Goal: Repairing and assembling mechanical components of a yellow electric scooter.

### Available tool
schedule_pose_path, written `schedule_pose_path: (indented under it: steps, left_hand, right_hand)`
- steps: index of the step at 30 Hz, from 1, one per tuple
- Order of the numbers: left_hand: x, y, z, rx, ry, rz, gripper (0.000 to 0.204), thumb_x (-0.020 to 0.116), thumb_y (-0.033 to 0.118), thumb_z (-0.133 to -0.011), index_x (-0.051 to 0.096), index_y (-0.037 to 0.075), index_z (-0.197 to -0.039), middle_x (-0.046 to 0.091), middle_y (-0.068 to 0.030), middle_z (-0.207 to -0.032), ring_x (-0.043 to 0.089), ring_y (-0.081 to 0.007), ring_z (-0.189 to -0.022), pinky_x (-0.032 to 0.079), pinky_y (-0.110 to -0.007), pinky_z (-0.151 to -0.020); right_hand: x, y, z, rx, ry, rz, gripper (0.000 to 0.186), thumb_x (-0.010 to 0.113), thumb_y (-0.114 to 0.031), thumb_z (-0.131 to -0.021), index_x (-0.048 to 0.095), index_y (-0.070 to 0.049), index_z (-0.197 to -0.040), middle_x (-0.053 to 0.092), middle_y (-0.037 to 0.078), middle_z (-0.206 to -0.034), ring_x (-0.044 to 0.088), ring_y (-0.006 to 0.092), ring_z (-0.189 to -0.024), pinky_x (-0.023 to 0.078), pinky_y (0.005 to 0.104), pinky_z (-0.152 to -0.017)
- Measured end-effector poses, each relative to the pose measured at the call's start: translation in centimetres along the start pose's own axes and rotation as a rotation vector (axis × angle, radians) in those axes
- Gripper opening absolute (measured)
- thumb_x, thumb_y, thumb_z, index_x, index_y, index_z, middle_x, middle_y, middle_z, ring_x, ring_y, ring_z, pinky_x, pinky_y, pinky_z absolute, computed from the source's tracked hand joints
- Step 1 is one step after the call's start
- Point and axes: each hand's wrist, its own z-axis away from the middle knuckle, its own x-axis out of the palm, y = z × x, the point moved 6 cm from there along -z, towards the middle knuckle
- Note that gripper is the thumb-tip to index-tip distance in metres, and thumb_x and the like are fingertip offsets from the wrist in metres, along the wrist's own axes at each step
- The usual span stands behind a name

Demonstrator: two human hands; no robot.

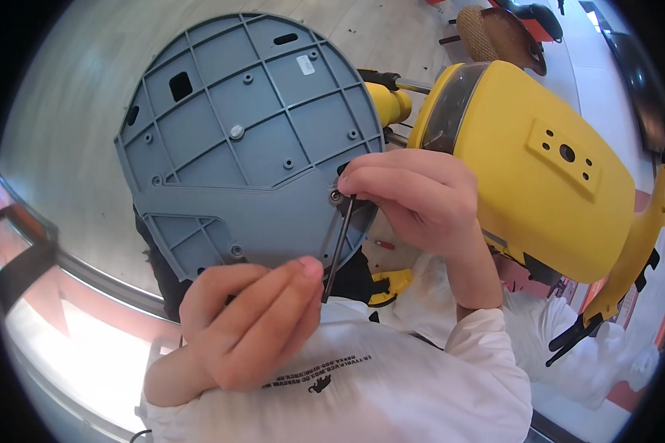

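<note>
The right hand (419,198) is pinching the upper end of a thin black rod tool (338,249), prob. a hex key, betw. thumb & fingers, right by a screw boss (335,196) near the right edge of the ribbed grey plate (255,164). The left hand (255,321) is curling its fingers just beside the rod's lower end; can't tell if it's touching or holding anything. Hands are sitting apart. Rod is slanting down & a bit left across the plate; can't tell if its tip is seating in the boss, b/c fingers are covering that end.

Handling, at a guess: rod is looking light, stiff & smooth, so slim it could be rolling in damp fingers. Best hold = far end of the long shaft for leverage, w/ the other hand steadying the top. Plate is looking like rigid moulded plastic, wide & awkward vs. really heavy; thin ribs might crack under force, so outer rim's safer. Yellow housing (517,151) is standing to the right, bulky, rounded, prob. slippery.
</note>
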Motion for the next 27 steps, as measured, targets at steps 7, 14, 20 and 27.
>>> schedule_pose_path:
  steps: [7, 14, 20, 27]
  left_hand:
    - [0.6, 0.7, -0.1, -0.102, -0.041, 0.177, 0.040, 0.085, -0.001, -0.073, 0.074, -0.003, -0.111, 0.075, -0.0080, -0.096, 0.064, -0.0229, -0.075, 0.053, -0.029, -0.065]
    - [1.6, 1.0, -0.2, -0.017, 0.018, 0.157, 0.027, 0.082, -0.002, -0.073, 0.075, 0.000, -0.099, 0.074, -0.0085, -0.090, 0.068, -0.0225, -0.077, 0.056, -0.029, -0.063]
    - [2.7, 1.6, 0.1, -0.035, 0.070, 0.173, 0.029, 0.084, -0.001, -0.069, 0.075, 0.003, -0.096, 0.074, -0.0074, -0.090, 0.068, -0.0215, -0.074, 0.055, -0.029, -0.061]
    - [3.7, 2.3, 0.1, -0.073, 0.081, 0.168, 0.030, 0.088, 0.006, -0.067, 0.075, 0.006, -0.094, 0.073, -0.0050, -0.088, 0.065, -0.0203, -0.072, 0.052, -0.030, -0.059]
  right_hand:
    - [0.1, -0.3, 0.4, -0.090, -0.018, 0.037, 0.028, 0.071, 0.001, -0.072, 0.072, 0.002, -0.100, 0.073, 0.015, -0.095, 0.072, 0.0297, -0.077, 0.060, 0.0350, -0.067]
    - [0.3, -2.1, -0.2, -0.192, -0.094, 0.233, 0.031, 0.072, -0.007, -0.068, 0.071, 0.006, -0.097, 0.070, 0.015, -0.092, 0.072, 0.0278, -0.077, 0.061, 0.0338, -0.067]
    - [0.6, -2.5, -0.6, -0.214, -0.128, 0.307, 0.031, 0.076, -0.006, -0.064, 0.072, 0.003, -0.094, 0.070, 0.014, -0.089, 0.073, 0.0281, -0.079, 0.061, 0.0342, -0.069]
    - [0.6, -2.7, -0.8, -0.247, -0.115, 0.299, 0.027, 0.076, -0.003, -0.068, 0.072, 0.004, -0.094, 0.071, 0.014, -0.090, 0.073, 0.0289, -0.080, 0.061, 0.0345, -0.069]
